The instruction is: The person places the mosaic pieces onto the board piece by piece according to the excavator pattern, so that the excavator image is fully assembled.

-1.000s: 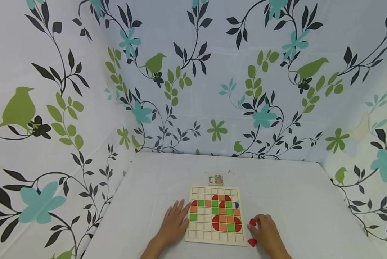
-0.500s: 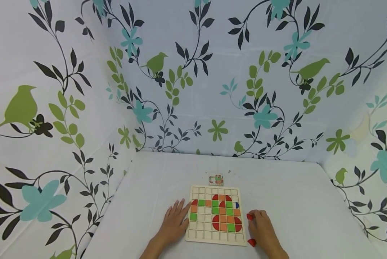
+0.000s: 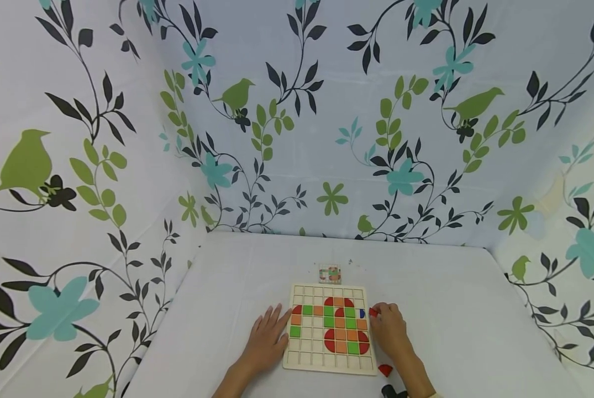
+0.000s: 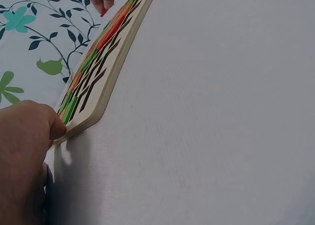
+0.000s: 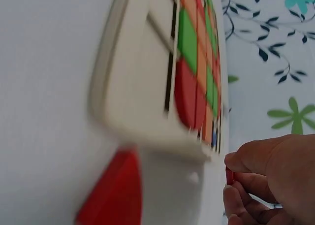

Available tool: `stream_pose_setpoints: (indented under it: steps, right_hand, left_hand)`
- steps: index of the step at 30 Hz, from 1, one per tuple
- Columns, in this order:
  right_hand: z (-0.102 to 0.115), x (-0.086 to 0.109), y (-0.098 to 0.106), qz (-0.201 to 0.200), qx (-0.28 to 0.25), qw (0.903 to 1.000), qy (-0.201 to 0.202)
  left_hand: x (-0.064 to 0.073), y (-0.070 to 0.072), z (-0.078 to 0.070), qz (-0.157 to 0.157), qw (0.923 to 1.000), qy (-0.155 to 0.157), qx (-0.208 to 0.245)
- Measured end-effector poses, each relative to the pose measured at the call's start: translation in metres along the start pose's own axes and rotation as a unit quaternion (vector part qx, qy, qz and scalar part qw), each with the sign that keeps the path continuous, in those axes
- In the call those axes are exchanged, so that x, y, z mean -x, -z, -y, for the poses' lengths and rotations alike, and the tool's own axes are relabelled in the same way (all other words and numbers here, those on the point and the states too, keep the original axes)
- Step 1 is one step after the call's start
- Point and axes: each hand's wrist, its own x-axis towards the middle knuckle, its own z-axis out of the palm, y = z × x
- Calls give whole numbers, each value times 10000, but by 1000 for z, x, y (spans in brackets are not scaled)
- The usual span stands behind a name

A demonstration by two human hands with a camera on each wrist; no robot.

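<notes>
A wooden grid board lies on the white table, filled in part with green, orange and red pieces. My left hand lies flat along its left side, fingers spread, thumb against the edge in the left wrist view. My right hand pinches a red quarter-circle tile between thumb and fingers, just off the board's right edge. That tile shows only in part in the right wrist view. Close to it on the board sits a small blue piece. Another red quarter-circle tile lies near the lower right corner.
A small pattern card lies behind the board. Patterned cloth walls rise at the back and both sides of the table. At the bottom edge, beside the right forearm, a black object shows in part.
My right hand has moved away from me along the board's right side, carrying the red quarter-circle tile. The left hand has stayed in place. The black object has come into view.
</notes>
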Motion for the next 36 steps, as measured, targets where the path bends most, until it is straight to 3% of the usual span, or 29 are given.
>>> stream_pose_setpoints:
  steps: [11, 17, 21, 29, 36]
  right_hand:
    - [65, 17, -42, 516, -220, 9919, 1141]
    - [91, 31, -66, 812, -71, 9780, 1921]
    - [100, 38, -82, 740, 136, 9663, 2461]
    - [107, 45, -92, 968, 243, 9613, 2567]
    - [105, 47, -97, 737, 323, 9546, 2867]
  left_hand:
    - [-2, 5, -1, 340, 9990, 183, -215]
    - [-2, 4, 2, 302, 9989, 140, -328]
    - [-2, 3, 4, 311, 9987, 100, -394]
    - [-3, 3, 4, 402, 9983, 143, -409]
    - [-2, 5, 0, 396, 9986, 135, -327]
